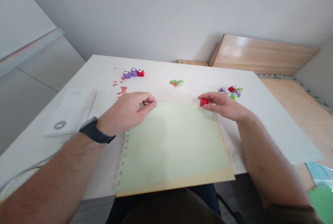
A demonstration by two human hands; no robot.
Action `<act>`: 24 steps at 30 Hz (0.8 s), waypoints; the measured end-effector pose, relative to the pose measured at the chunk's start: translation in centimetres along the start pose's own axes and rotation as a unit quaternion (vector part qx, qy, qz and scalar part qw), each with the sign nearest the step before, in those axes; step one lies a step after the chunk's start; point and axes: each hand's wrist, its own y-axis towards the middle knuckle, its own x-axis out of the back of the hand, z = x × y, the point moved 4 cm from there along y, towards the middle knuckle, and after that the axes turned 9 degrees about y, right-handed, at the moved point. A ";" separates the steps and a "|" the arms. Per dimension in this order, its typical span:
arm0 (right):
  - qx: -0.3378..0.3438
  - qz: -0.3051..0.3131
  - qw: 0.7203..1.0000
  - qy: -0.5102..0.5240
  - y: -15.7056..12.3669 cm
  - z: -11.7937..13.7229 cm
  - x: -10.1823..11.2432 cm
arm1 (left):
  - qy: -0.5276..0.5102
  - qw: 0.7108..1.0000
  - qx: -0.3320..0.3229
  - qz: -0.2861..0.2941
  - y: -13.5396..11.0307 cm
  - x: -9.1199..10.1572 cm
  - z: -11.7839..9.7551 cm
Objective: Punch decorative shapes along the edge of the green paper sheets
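A pale green sheet of paper [171, 140] lies in front of me, with a yellowish sheet [208, 175] showing beneath its near edge. Small shaped holes run down its left side. At the far edge, towards the left, my left hand [132, 109] pinches the paper between thumb and fingers. My right hand [221, 104] is closed around a small red paper punch [204, 102] at the far right corner of the sheet. The fingers partly cover the punch.
Purple punches [126, 74] and a red punch [140, 73] with eyes stand at the back left; several more punches [232, 88] sit behind my right hand. Green and orange paper bits [176, 83] and orange bits [122, 90] lie scattered. A white device [75, 109] with a cable rests left.
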 end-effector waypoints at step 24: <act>0.011 0.013 0.999 -0.033 0.0 0.8 -0.4 | 0.001 1.000 -0.009 -0.003 -0.1 0.2 -0.2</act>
